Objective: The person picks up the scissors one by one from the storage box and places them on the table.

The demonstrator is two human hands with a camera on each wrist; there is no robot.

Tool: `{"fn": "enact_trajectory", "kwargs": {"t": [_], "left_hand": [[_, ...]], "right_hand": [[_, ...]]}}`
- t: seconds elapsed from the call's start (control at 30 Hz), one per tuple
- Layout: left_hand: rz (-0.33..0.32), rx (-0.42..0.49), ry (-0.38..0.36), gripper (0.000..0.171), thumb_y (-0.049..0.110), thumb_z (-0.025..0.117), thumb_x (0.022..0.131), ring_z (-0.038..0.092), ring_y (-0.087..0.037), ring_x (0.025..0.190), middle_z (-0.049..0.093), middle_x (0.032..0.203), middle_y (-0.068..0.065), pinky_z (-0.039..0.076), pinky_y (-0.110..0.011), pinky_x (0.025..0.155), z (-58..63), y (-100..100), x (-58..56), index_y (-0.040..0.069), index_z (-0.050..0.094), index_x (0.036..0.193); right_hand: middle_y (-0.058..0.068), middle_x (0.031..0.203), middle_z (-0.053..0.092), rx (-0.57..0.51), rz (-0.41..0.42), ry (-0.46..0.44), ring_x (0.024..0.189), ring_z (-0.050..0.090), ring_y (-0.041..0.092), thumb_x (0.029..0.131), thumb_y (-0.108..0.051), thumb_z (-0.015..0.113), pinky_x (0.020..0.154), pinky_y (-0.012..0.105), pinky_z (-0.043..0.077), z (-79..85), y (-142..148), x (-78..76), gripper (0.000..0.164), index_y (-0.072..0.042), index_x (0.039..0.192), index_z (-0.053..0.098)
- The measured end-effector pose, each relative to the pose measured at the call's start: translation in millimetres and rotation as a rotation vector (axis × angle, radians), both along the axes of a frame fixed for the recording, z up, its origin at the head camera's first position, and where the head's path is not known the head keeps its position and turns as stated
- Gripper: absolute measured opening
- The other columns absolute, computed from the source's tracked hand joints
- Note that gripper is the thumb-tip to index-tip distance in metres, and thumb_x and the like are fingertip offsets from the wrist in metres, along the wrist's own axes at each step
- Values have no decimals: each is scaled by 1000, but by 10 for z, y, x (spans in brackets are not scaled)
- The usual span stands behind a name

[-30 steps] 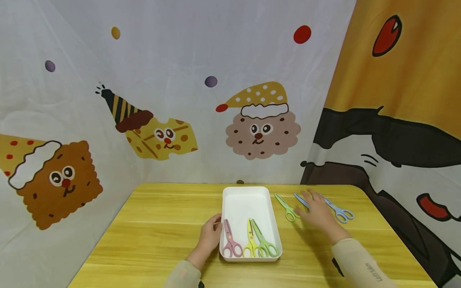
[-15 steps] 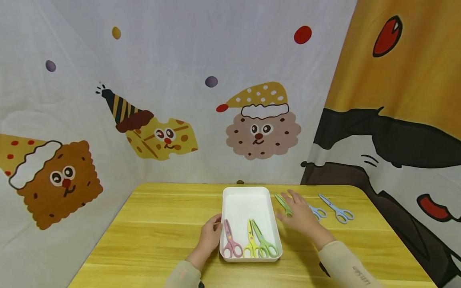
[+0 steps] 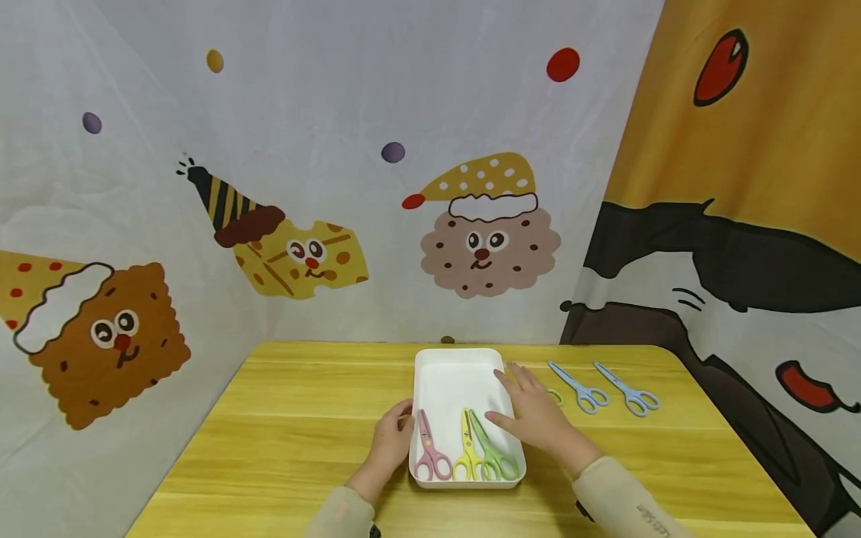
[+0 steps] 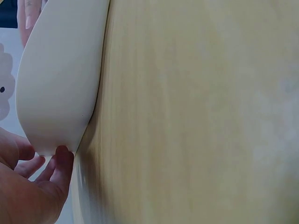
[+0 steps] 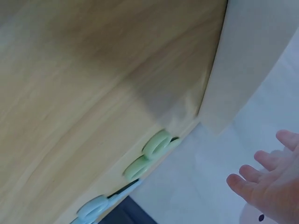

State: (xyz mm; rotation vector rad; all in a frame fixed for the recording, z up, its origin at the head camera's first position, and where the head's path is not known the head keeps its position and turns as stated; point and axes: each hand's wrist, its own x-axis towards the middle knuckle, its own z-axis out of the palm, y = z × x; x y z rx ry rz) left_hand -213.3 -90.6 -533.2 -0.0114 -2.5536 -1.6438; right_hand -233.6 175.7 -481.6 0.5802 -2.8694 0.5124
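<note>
A white tray [image 3: 457, 381] stands on the table, holding pink scissors [image 3: 427, 444], yellow scissors [image 3: 468, 442] and green scissors [image 3: 487, 442] at its near end. My left hand [image 3: 392, 442] grips the tray's left side; in the left wrist view its fingertips [image 4: 63, 151] press the outer wall. My right hand [image 3: 537, 418] hovers over the tray's right rim with spread fingers and holds nothing. Behind it, another pair of green scissors [image 3: 555, 397] is mostly hidden in the head view; its handles [image 5: 156, 144] show in the right wrist view.
Two pairs of blue scissors, a left one [image 3: 577, 387] and a right one [image 3: 625, 387], lie to the right of the tray. The wooden table [image 3: 303, 418] ends at a curtain [image 3: 336, 112] printed with cartoon figures.
My right hand has moved left from over the blue scissors, past the loose green scissors, to the tray's right rim. My left hand and the scissors have stayed in place.
</note>
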Motion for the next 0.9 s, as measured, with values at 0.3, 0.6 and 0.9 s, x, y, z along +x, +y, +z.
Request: {"fn": "enact_trajectory", "kwargs": {"t": [0.3, 0.6, 0.9], "left_hand": [[-2, 4, 3, 37, 0, 52, 92, 62, -35, 104, 58, 122, -26, 56, -38, 86, -3, -1, -2, -6, 52, 128], [3, 2, -1, 36, 1, 52, 93, 62, -35, 104, 58, 122, -25, 57, -38, 86, -4, 1, 1, -6, 52, 128], [1, 18, 22, 36, -1, 53, 92, 63, -35, 102, 59, 119, -27, 57, -37, 83, 14, 5, 4, -7, 53, 127]], "right_hand": [[14, 156, 21, 20, 45, -73, 141, 17, 43, 84, -54, 63, 107, 68, 25, 28, -236, 122, 78, -15, 146, 37], [15, 156, 21, 59, 77, -102, 140, 22, 43, 84, -54, 61, 112, 61, 24, 46, -473, 213, 77, -14, 145, 38], [15, 156, 21, 62, 117, -140, 139, 24, 44, 83, -54, 62, 110, 60, 30, 12, -655, 304, 77, -15, 145, 39]]}}
